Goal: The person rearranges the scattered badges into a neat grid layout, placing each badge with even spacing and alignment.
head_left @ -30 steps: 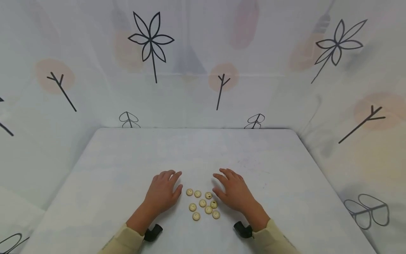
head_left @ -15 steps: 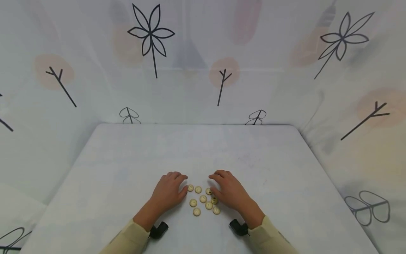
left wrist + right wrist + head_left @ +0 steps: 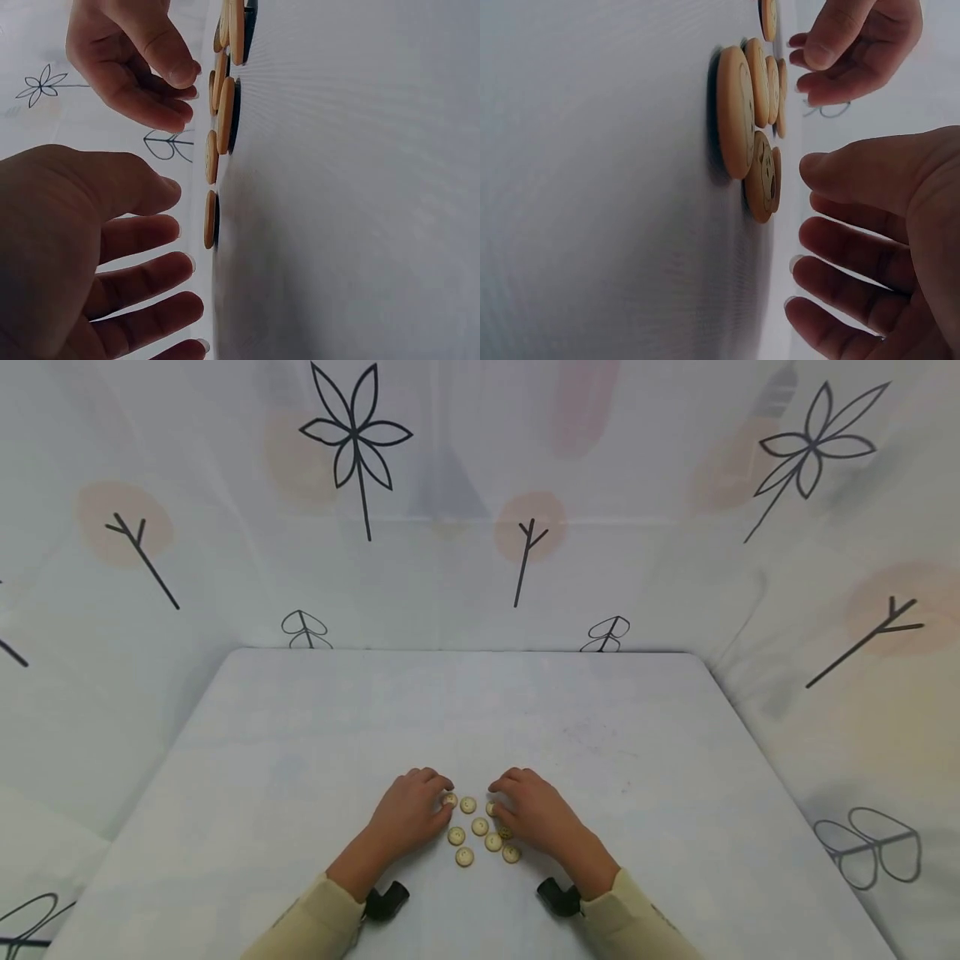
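Several small round wooden discs (image 3: 480, 827) with dark markings lie loosely grouped on the white table (image 3: 360, 710). At the group's left side is my left hand (image 3: 411, 806), fingers relaxed and spread, its thumb close to the far-left disc (image 3: 211, 219). My right hand (image 3: 536, 810) mirrors it on the right, with its loosely bent fingers partly covering two discs in the head view. Between the fingers of either hand nothing is held. In the right wrist view, one disc (image 3: 763, 178) with a printed face-like drawing lies before the right thumb (image 3: 847, 172).
A black wrist camera (image 3: 387, 902) sits at the left sleeve and another black camera (image 3: 558, 897) at the right sleeve. White cloth (image 3: 442, 568) printed with line-drawn plants hangs behind the table and along both sides.
Both hands have moved inward toward each other, closing in on the discs from left and right. The discs keep their arrangement, and the head view has tilted slightly.
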`<state>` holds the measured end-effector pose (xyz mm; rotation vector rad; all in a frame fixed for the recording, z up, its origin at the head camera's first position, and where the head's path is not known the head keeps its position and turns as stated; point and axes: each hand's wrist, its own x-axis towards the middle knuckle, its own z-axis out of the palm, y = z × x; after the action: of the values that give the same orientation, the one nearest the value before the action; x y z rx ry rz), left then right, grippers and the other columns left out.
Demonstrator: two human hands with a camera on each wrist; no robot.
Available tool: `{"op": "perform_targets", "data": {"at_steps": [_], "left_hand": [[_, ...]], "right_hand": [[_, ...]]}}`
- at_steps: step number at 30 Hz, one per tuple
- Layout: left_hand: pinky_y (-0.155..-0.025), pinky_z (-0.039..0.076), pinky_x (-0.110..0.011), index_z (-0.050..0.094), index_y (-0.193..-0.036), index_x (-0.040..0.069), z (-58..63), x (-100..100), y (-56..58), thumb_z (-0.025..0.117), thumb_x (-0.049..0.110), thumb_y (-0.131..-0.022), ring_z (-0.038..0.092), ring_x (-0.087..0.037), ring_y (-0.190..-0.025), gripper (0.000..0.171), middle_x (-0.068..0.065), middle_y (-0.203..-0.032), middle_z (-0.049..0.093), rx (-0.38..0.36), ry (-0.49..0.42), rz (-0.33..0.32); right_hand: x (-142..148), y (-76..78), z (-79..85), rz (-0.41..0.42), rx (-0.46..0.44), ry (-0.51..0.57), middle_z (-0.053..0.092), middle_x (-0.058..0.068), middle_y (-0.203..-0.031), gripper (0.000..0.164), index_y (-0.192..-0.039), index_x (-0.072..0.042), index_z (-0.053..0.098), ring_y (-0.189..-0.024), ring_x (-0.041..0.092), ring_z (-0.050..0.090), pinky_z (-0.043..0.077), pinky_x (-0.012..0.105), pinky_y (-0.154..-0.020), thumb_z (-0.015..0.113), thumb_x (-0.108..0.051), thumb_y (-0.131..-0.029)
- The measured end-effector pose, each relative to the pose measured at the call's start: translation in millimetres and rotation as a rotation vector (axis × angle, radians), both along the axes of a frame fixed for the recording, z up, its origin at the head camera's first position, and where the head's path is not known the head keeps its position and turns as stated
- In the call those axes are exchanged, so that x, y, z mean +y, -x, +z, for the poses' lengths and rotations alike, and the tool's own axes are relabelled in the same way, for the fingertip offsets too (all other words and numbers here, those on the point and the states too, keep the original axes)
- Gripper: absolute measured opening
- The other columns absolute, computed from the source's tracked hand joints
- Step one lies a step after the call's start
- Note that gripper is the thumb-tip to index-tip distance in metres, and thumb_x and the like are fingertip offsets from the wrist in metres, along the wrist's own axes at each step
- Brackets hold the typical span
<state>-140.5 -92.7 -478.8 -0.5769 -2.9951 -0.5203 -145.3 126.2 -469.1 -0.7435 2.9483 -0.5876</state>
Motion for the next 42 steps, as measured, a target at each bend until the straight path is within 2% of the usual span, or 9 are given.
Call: {"op": "perform_targets", "data": {"at_steps": [5,13,21,32,38,42], "left_hand": [[-0.086,0.050,-0.039,0.071,-0.103,0.016,0.4,0.2,1.1,0.069,0.027,-0.087,0.060,-0.018,-0.094,0.019,0.001,-0.100,0.065,0.005,-0.018,-0.021],[-0.086,0.049,-0.038,0.071,-0.106,0.013,-1.7,-1.0,5.0,0.069,0.025,-0.088,0.058,-0.017,-0.096,0.021,0.000,-0.100,0.063,-0.086,-0.070,-0.038],[-0.084,0.048,-0.039,0.072,-0.107,0.013,-0.9,-3.4,6.3,0.070,0.022,-0.088,0.057,-0.019,-0.094,0.021,-0.001,-0.100,0.062,-0.104,-0.101,-0.068],[-0.086,0.047,-0.039,0.072,-0.106,0.013,-4.8,-2.7,11.3,0.070,0.020,-0.088,0.056,-0.019,-0.095,0.019,-0.001,-0.100,0.062,-0.134,-0.097,-0.077],[-0.086,0.047,-0.040,0.073,-0.105,0.011,-5.9,-4.4,12.1,0.070,0.018,-0.088,0.057,-0.019,-0.095,0.019,-0.001,-0.099,0.062,-0.163,-0.140,-0.081],[-0.085,0.047,-0.038,0.072,-0.106,0.014,-9.2,-7.1,12.6,0.069,0.019,-0.088,0.056,-0.015,-0.095,0.019,0.002,-0.099,0.061,-0.185,-0.172,-0.073]], "right_hand": [[-2.1,0.9,-1.7,0.026,-0.004,-0.032,0.066,0.000,-0.106,0.021,-0.108,-0.012,0.071,-0.102,0.019,0.062,0.050,0.038,-0.089,0.068,-0.021,-0.089],[-1.9,2.4,-3.5,0.057,-0.008,-0.064,0.065,0.000,-0.100,0.019,-0.104,-0.011,0.072,-0.094,0.017,0.060,0.051,0.035,-0.084,0.068,-0.021,-0.088],[-2.1,3.8,-3.4,0.075,-0.004,-0.084,0.064,0.000,-0.100,0.019,-0.103,-0.012,0.073,-0.092,0.016,0.058,0.050,0.034,-0.082,0.069,-0.023,-0.088],[-3.2,3.9,0.7,0.080,-0.016,-0.073,0.064,-0.001,-0.101,0.020,-0.104,-0.012,0.072,-0.092,0.015,0.058,0.050,0.035,-0.082,0.069,-0.022,-0.087],[-2.9,3.9,0.1,0.073,-0.029,-0.067,0.064,-0.002,-0.100,0.020,-0.105,-0.014,0.072,-0.092,0.014,0.057,0.049,0.034,-0.081,0.070,-0.023,-0.087],[-3.1,4.1,0.0,0.075,-0.043,-0.056,0.063,-0.002,-0.098,0.019,-0.104,-0.014,0.072,-0.091,0.014,0.057,0.049,0.034,-0.081,0.070,-0.023,-0.087]]}}
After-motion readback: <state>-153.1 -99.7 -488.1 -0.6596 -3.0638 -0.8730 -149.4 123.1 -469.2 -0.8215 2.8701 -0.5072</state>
